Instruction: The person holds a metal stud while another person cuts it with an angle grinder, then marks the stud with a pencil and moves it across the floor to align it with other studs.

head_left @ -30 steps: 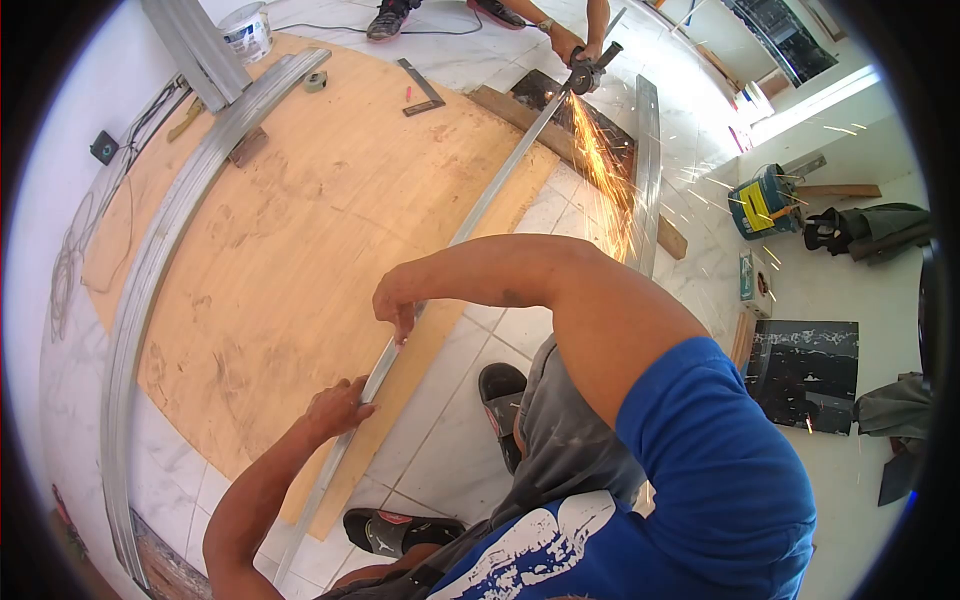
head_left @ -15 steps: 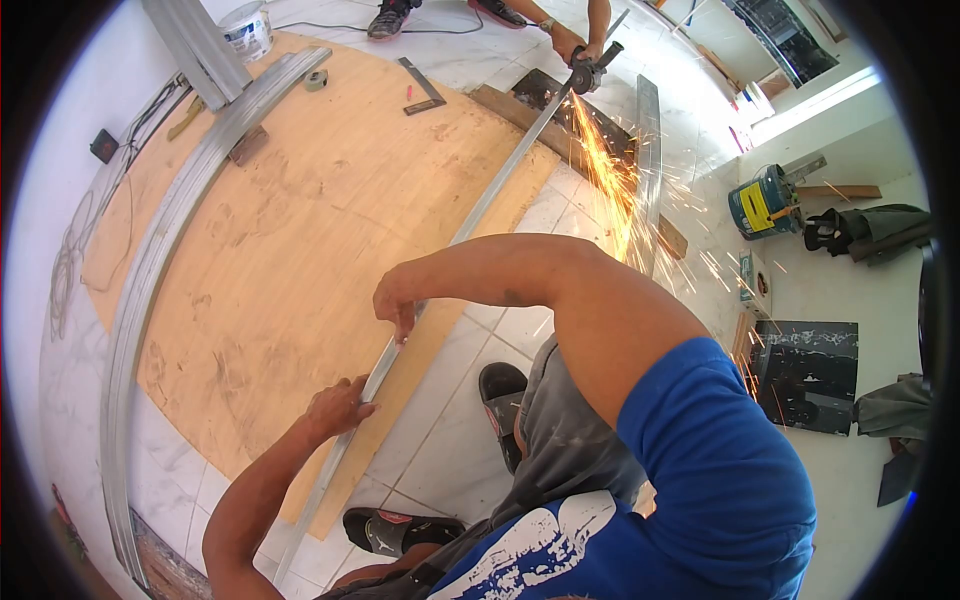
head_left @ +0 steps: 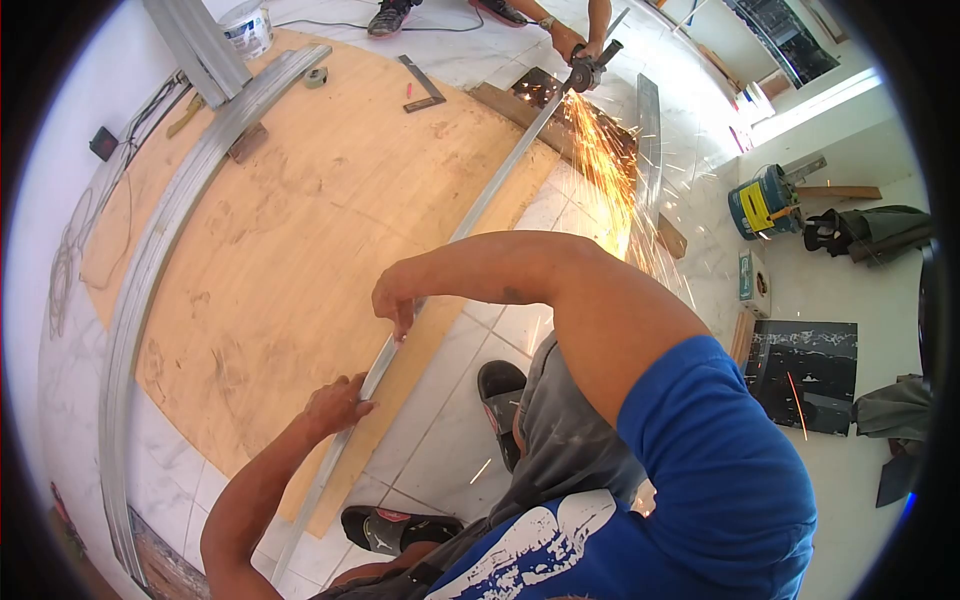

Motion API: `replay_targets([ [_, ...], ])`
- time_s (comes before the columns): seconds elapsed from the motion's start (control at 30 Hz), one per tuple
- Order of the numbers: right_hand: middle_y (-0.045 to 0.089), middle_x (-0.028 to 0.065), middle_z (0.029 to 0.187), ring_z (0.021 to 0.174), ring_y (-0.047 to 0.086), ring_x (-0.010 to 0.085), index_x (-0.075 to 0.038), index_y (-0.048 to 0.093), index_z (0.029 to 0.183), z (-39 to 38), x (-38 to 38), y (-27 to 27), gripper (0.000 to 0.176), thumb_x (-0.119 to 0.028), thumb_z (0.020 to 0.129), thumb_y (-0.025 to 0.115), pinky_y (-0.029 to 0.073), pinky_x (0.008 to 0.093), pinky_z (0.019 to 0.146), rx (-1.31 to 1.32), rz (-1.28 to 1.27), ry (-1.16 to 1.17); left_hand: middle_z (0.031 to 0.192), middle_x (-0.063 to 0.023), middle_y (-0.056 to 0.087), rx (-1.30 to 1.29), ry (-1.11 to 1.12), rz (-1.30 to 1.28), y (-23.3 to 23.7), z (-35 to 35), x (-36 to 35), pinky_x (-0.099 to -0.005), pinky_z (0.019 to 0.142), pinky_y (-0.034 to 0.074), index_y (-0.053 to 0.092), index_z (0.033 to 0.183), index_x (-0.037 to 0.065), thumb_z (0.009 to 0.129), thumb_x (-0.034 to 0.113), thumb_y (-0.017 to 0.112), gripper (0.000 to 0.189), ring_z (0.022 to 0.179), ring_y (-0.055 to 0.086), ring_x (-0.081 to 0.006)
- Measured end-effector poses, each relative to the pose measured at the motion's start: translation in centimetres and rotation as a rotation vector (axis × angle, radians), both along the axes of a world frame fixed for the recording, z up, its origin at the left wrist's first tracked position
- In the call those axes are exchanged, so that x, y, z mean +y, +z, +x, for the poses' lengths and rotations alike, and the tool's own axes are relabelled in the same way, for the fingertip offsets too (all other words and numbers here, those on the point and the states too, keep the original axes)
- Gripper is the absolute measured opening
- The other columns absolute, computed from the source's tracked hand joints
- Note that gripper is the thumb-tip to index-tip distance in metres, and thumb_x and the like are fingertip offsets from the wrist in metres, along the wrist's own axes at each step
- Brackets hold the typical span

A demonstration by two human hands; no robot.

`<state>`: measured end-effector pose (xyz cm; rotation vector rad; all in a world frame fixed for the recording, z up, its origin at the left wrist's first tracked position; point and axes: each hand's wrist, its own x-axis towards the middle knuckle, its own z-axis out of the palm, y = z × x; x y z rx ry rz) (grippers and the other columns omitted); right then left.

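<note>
A long, thin metal bar (head_left: 507, 172) runs diagonally over a plywood sheet (head_left: 280, 230). My left hand (head_left: 338, 405) is closed round the bar near its lower end, thumb on the near side. Further up the bar, my right hand (head_left: 397, 300) grips it from above with bent fingers, some of them hidden. At the far end, a co-worker's hands (head_left: 578, 45) hold an angle grinder (head_left: 585, 74) against the bar. Orange sparks (head_left: 605, 160) spray from the grinder toward the near right.
Wide metal channels (head_left: 165, 225) lie along the left. A metal square (head_left: 424, 88) and a tape measure (head_left: 316, 77) rest on the plywood. On the right stand a dark bucket (head_left: 763, 203), a small box (head_left: 754, 283) and a black panel (head_left: 803, 377). Wood pieces (head_left: 520, 115) lie under the bar.
The spark spray has shifted shape, with a stray spark now near the sandals and another over the black panel. Both my hands and the bar stay almost still.
</note>
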<state>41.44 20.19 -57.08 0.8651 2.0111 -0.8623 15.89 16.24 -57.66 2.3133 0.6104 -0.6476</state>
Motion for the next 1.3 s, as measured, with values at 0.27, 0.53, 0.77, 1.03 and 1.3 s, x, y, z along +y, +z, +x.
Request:
replay_targets([
  [0.27, 0.072, 0.0156, 0.098, 0.093, 0.065, 0.0324, -0.005, 0.076, 0.093, 0.1, -0.1, -0.1, 0.070, -0.071, 0.081, 0.057, 0.050, 0.0452, 0.084, 0.024, -0.009, 0.005, 0.105, -0.0240, 0.062, 0.023, 0.007, -0.018, 0.1, 0.1, 0.0, -0.0493, 0.082, 0.052, 0.047, 0.135, 0.003, 0.088, 0.045, 0.062, 0.065, 0.096, 0.064, -0.0410],
  [0.53, 0.071, 0.0173, 0.091, 0.089, 0.065, 0.0332, -0.002, 0.075, 0.086, 0.1, -0.1, -0.3, 0.072, -0.072, 0.081, 0.057, 0.050, 0.0456, 0.080, 0.027, 0.016, 0.016, 0.108, -0.0237, 0.061, 0.046, 0.014, -0.030, 0.2, 0.1, 0.0, -0.0485, 0.084, 0.052, 0.046, 0.138, 0.005, 0.088, 0.046, 0.062, 0.066, 0.098, 0.064, -0.0409],
  [0.77, 0.069, 0.0177, 0.083, 0.083, 0.064, 0.0335, -0.001, 0.073, 0.079, 0.2, 0.0, -0.2, 0.074, -0.073, 0.081, 0.056, 0.049, 0.0464, 0.075, 0.035, 0.019, 0.030, 0.101, -0.0239, 0.064, -0.011, 0.006, -0.020, -0.2, -0.1, 0.1, -0.0480, 0.081, 0.052, 0.048, 0.133, 0.000, 0.088, 0.047, 0.061, 0.066, 0.094, 0.064, -0.0395],
  [1.03, 0.070, 0.0175, 0.087, 0.084, 0.064, 0.0336, -0.001, 0.075, 0.083, 0.2, -0.1, 0.4, 0.074, -0.073, 0.080, 0.056, 0.050, 0.0461, 0.076, 0.047, 0.013, 0.018, 0.107, -0.0235, 0.061, 0.045, 0.008, -0.041, 0.0, 0.2, 0.1, -0.0484, 0.084, 0.051, 0.046, 0.137, 0.004, 0.089, 0.046, 0.062, 0.065, 0.098, 0.064, -0.0401],
  [1.3, 0.071, 0.0174, 0.089, 0.086, 0.065, 0.0335, -0.002, 0.075, 0.084, 0.1, -0.1, 0.1, 0.073, -0.073, 0.081, 0.056, 0.050, 0.0464, 0.077, 0.031, 0.029, 0.031, 0.108, -0.0233, 0.061, 0.062, 0.018, -0.041, 0.8, 0.4, 0.0, -0.0480, 0.085, 0.051, 0.046, 0.139, 0.006, 0.089, 0.045, 0.062, 0.065, 0.099, 0.064, -0.0401],
])
